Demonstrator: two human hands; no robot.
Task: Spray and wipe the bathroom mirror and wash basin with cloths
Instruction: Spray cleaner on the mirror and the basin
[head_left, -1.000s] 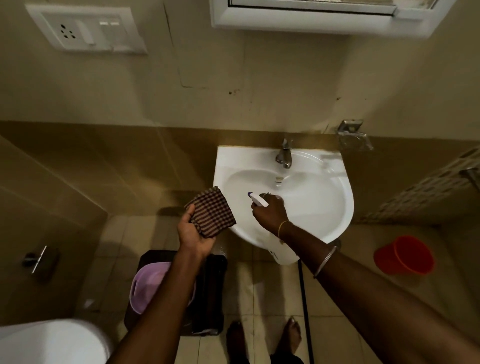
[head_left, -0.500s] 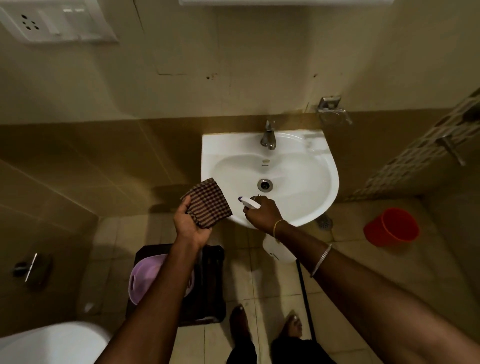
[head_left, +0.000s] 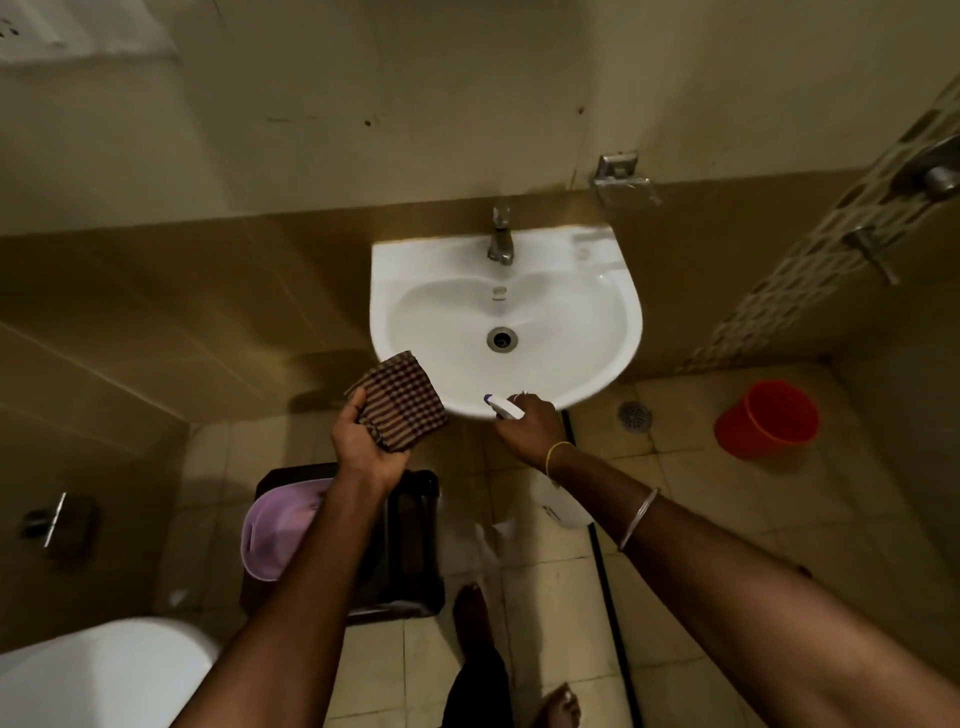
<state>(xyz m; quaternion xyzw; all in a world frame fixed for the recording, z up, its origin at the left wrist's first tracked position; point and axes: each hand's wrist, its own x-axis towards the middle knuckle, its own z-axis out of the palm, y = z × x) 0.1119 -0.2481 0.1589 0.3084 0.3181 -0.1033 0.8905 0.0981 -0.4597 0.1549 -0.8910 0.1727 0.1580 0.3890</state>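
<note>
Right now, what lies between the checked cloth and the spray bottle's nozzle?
In the head view, only the white front rim of the wash basin shows between the checked cloth and the spray bottle; nothing rests there.

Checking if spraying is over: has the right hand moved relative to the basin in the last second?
Yes. The right hand, gripping the spray bottle, has pulled back from over the drain to the front rim of the wash basin.

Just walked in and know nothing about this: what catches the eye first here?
The white wash basin on the wall, mid-view, stands out brightest. At its front rim the left hand holds a checked cloth and the right hand grips a spray bottle. An orange bucket sits on the floor to the right.
</note>
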